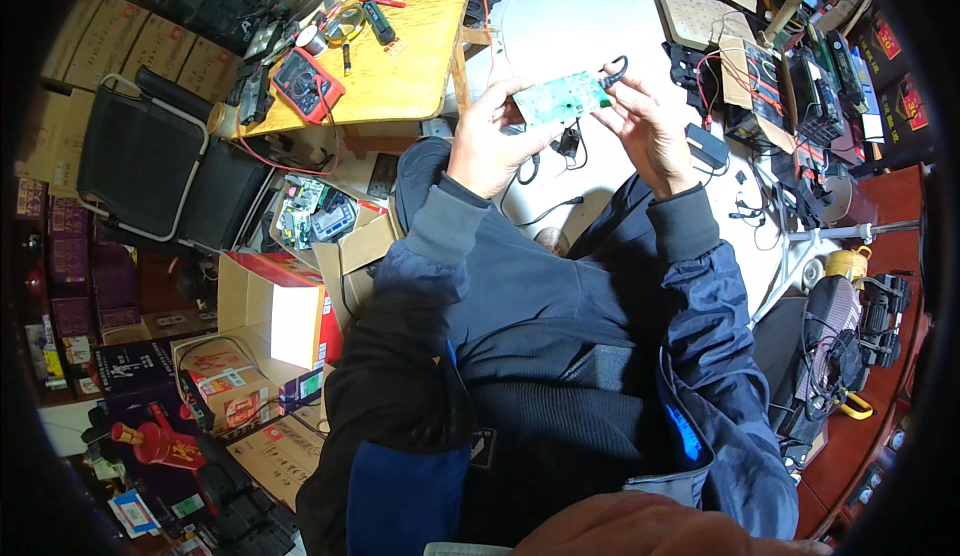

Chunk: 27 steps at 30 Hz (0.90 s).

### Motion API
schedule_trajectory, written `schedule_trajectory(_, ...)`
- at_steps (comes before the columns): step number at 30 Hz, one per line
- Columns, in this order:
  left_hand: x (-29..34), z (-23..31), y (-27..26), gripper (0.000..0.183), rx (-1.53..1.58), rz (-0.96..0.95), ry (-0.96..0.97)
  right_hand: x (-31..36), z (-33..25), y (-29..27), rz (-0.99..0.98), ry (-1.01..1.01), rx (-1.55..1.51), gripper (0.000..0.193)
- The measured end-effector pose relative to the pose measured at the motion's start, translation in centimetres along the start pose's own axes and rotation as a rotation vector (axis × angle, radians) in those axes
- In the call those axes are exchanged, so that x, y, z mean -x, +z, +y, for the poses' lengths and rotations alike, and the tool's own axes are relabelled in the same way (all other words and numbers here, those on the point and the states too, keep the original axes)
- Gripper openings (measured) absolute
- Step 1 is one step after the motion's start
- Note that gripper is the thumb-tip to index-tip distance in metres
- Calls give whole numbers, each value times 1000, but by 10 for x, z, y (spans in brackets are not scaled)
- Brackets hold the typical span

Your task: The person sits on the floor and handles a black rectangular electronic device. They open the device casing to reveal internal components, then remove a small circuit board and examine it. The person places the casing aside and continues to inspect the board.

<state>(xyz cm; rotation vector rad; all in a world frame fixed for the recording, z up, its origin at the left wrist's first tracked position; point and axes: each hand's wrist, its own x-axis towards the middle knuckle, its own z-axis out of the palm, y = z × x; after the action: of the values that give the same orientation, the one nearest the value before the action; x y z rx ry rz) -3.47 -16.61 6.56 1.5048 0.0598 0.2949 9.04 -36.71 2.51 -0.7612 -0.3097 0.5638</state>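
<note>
A green circuit board is held up above my lap, its face brightly lit. My left hand grips the board's left end between thumb and fingers. At the right end, my right hand is closed around a short black cable, which loops up beside the board. Those fingertips lie against or close to the board's edge; whether the cable is plugged into it I cannot tell. Below the board hangs a small black adapter with a cord, partly behind it.
On the left, a yellow wooden table bears a red multimeter and several tools. A black chair and open cardboard boxes crowd my left side. Cables and a black power brick lie on the floor to the right.
</note>
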Motion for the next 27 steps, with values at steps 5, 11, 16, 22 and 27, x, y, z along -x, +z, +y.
schedule_trajectory(5,0,15,-19,59,-680,-9,335,6,4,-24,223,117,260,45)
schedule_trajectory(11,3,13,-24,60,-774,-67,349,10,1,-21,49,-272,899,58)
schedule_trajectory(16,4,12,-22,60,-699,-65,311,10,2,-12,-41,-237,1110,43)
schedule_trajectory(22,8,2,-22,60,-510,-64,187,8,7,-22,2,-218,972,19)
schedule_trajectory(27,9,-11,-21,64,-470,-69,159,9,10,-26,30,-205,945,14)
